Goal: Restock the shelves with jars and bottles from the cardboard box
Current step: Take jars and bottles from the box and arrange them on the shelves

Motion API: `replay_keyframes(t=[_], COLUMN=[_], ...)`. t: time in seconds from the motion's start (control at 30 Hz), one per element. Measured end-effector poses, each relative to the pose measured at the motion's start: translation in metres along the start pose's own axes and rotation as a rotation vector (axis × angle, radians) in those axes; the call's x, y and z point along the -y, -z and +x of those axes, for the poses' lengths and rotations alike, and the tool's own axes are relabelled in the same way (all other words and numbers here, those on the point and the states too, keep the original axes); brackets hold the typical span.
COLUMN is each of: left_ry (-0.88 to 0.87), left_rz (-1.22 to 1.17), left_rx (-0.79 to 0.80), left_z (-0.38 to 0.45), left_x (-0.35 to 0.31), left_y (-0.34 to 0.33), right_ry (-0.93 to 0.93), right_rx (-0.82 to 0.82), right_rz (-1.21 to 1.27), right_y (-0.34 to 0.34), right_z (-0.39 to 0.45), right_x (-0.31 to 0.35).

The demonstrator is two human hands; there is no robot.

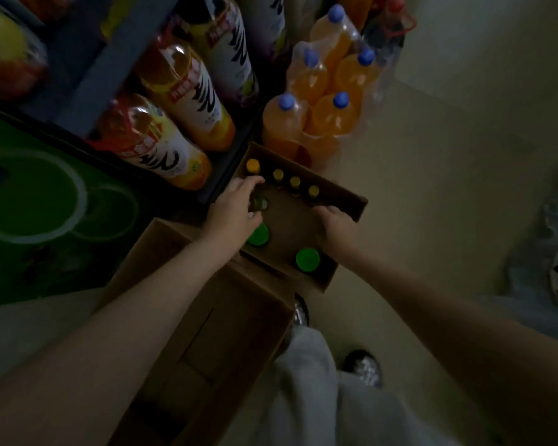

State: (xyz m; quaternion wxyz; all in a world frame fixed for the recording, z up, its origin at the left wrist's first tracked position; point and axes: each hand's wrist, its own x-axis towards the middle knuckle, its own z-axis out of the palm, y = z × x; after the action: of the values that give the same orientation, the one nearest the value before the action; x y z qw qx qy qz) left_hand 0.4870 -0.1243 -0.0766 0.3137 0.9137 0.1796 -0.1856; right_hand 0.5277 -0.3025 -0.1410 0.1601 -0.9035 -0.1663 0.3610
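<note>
Grey trouser legs and shoes down low, standing on the floor; both bare arms reaching forward into the small box; big box closer in, looks bare inside. Left hand over a dark bottle near the box's left wall, fingers curled round its top, but too blurry to tell if gripping yet. Right hand by the right wall, fingers bent down; holding something or not, cannot tell. Four yellow caps lined up along the far wall; two green lids nearer. Bottle standing up straight, right under the left hand, so probably a straight lift, then over left to the shelf with the big juice bottles.
</note>
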Motion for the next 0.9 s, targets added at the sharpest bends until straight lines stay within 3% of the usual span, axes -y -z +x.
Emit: replay_keyframes(t=[0.27,0.47,0.67,0.8,0.9], left_ry=[-0.01,0.052,0.152,0.158,0.154], left_rz=[0.348,0.277,0.043,-0.169,-0.133], left_rx=[0.286,0.345,0.462,0.363,0.348], left_z=[0.137,0.142,0.119,0.107,0.102], left_x=[0.031,0.048,0.049,0.049,0.058], left_y=[-0.099,-0.122,-0.109,-0.09,-0.073], right_ry=[0.124,0.136,0.397,0.352,0.203], right_rx=[0.026,0.004,0.002,0.147,0.247], right_rz=[-0.458,-0.357,-0.068,0.519,0.956], right_y=[-0.065,-0.079,-0.019,0.013,0.014], right_z=[0.151,0.172,0.145,0.13,0.131], right_x=[-0.059,-0.064,-0.037,-0.007,0.0])
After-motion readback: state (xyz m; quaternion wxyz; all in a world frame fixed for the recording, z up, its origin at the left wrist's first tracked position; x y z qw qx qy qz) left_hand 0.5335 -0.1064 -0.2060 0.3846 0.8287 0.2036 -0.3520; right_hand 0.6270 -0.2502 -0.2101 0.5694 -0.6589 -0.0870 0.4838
